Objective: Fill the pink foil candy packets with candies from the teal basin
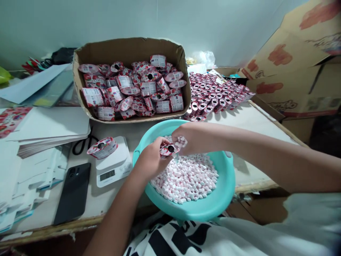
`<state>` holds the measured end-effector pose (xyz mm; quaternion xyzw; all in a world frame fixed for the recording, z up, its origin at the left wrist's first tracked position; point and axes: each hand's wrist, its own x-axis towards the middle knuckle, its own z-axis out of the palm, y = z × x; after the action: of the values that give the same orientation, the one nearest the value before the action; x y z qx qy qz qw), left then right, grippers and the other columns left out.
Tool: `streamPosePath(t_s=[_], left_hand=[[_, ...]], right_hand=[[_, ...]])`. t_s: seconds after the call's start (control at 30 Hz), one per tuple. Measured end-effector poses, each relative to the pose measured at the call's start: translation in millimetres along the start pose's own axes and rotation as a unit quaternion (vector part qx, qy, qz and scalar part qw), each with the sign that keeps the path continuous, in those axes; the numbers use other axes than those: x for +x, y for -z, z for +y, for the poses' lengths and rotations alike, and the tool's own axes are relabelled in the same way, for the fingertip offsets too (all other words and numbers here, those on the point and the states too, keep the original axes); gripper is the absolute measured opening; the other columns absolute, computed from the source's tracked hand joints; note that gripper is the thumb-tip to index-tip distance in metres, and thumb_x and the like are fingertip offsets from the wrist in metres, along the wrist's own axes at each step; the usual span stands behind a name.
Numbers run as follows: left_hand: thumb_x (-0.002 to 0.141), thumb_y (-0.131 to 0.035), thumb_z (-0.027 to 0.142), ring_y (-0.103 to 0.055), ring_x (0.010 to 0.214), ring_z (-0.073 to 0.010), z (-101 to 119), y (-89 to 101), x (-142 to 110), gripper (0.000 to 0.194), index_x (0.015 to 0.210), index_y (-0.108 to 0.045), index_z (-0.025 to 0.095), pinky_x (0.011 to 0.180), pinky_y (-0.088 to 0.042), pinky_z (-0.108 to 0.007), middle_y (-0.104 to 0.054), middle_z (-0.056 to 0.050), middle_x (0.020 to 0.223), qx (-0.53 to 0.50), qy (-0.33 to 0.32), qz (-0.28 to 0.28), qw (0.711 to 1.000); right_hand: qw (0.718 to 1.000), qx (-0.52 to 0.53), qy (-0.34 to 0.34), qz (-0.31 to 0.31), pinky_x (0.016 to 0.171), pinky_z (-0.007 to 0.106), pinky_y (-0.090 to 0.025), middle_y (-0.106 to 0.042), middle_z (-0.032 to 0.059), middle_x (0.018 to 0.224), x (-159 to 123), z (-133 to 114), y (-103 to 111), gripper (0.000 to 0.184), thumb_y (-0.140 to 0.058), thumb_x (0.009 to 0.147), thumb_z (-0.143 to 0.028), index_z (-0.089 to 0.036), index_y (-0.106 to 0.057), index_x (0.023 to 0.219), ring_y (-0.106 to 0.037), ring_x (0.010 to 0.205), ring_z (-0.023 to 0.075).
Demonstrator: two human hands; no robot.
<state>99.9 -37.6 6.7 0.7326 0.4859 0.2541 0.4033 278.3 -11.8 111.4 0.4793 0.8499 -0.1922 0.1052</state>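
Observation:
My left hand (150, 160) is closed round a small red-and-white strawberry-print packet (167, 149) with a round black hole, held over a teal basin (213, 208). My right hand (190, 138) is cupped and closed on a handful of small pink-and-white candies (181, 142) right at the packet's opening. The basin rests on my lap against the table edge and holds a heap of the same candies (186, 177).
A cardboard box (128, 51) of filled-looking packets stands behind the basin. Rows of flat packets (215, 96) lie to its right. One packet (102, 148) sits on a white digital scale (113, 167). A black phone (73, 192), stacked white sheets (48, 133) and large cartons (298, 71) surround.

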Motion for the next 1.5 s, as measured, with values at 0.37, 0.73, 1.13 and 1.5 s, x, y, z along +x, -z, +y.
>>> streamPosePath(t_s=[0.37,0.73,1.13,1.5], left_hand=[[0.079,-0.069,0.032,-0.067,0.088,-0.0196,1.7,0.5,-1.5,0.028,0.105,-0.058,0.026,0.070,-0.046,-0.028,-0.071,0.002,0.099,-0.020,0.004,0.044,0.999],[0.075,-0.072,0.024,-0.068,0.095,-0.0178,-3.8,-3.7,2.7,0.032,0.104,-0.058,0.022,0.083,-0.051,-0.028,-0.071,-0.002,0.102,-0.116,0.011,0.127,0.985],[0.075,-0.071,0.022,-0.069,0.096,-0.0184,-2.5,-5.1,3.7,0.032,0.105,-0.058,0.022,0.086,-0.051,-0.030,-0.071,-0.002,0.103,-0.096,0.032,0.132,0.986],[0.073,-0.070,0.020,-0.069,0.097,-0.0190,-1.5,-5.4,4.9,0.033,0.103,-0.058,0.024,0.082,-0.050,-0.029,-0.072,0.000,0.104,-0.065,0.037,0.086,0.993]], right_hand=[[0.997,0.041,0.039,0.055,0.058,0.025,-0.034,-0.070,0.0004,0.085,4.6,-6.7,4.4,0.023,-0.070,0.076,-0.030,-0.021,-0.069,0.097,-0.058,0.069,0.0140],[0.987,0.051,-0.059,-0.142,0.099,0.059,-0.044,-0.033,0.0250,0.156,5.0,53.1,-80.5,0.121,-0.074,0.064,-0.070,-0.021,-0.019,0.160,-0.042,0.133,0.0494],[0.978,0.083,0.123,-0.149,0.094,0.048,-0.051,-0.044,0.0208,0.140,-3.2,3.1,-118.9,0.093,-0.077,0.060,-0.026,-0.018,-0.044,0.147,-0.049,0.123,0.0404],[0.975,0.146,0.074,-0.147,0.059,0.028,-0.041,-0.069,0.0037,0.082,-9.7,-2.7,-121.8,0.036,-0.068,0.062,-0.022,-0.020,-0.073,0.098,-0.060,0.072,0.0207]])
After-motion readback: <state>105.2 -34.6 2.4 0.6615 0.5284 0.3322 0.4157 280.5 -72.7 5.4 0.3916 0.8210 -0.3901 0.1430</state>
